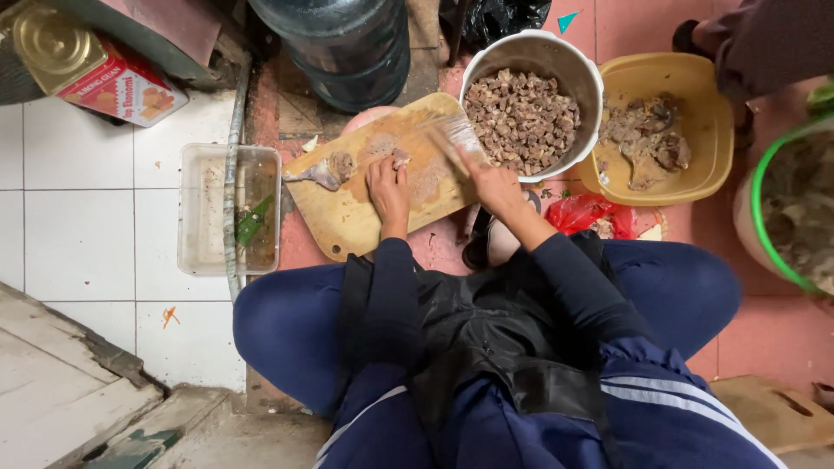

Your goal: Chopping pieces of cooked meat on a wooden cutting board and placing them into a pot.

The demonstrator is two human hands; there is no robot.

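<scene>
Left hand [388,184] presses fingers closed on small meat piece [400,158], soft & prob. slippery, on cutting board [347,217]; right hand [491,182] grips blurred knife [452,135] w/ closed fist.

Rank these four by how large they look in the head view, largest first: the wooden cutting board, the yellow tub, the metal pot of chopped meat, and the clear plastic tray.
1. Wooden cutting board
2. Yellow tub and metal pot of chopped meat: look about alike, so unranked
3. Clear plastic tray: only slightly smaller; a pipe crosses it

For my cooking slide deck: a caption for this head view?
Left hand steadies meat on a wooden cutting board; right hand swings a blurred knife beside a metal pot.
</scene>
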